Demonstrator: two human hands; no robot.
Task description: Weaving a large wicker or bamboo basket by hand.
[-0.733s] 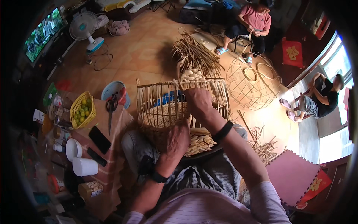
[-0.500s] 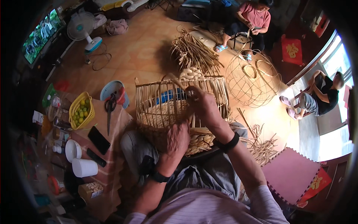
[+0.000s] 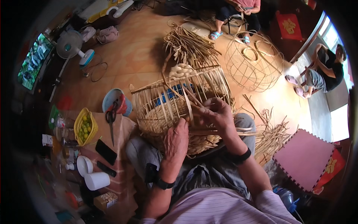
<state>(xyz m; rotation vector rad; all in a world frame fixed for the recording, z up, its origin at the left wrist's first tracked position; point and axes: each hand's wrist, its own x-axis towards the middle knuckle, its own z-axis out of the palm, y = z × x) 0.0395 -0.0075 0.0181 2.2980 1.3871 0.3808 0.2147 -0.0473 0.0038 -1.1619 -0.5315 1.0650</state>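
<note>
On my lap lies a half-woven basket (image 3: 158, 114) with thin upright stakes, a braided band near my body and a braided lump (image 3: 181, 71) at its far side. Something blue (image 3: 173, 94) shows through the stakes. My left hand (image 3: 176, 139) is closed on the basket's near wall, thumb and fingers pressed at the base of the stakes. Just to its right, my right hand (image 3: 217, 116) pinches a flat tan plant strip (image 3: 195, 100). Other loose strips stick out sideways below the right hand. Its lower fingers are partly curled, and the exact strip ends are hidden.
Dried strips lie in a bundle (image 3: 190, 46) beyond the basket and loose (image 3: 270, 138) at right. A wire-like frame (image 3: 253, 61) stands near a seated person. At left, a low table holds scissors (image 3: 110, 116), a phone (image 3: 106, 152) and a yellow fruit basket (image 3: 85, 127).
My right hand has come down and slightly right, its raised strip lowered toward the stakes. The basket has tilted a little, and the whole view has shifted. The left hand stays at the wall.
</note>
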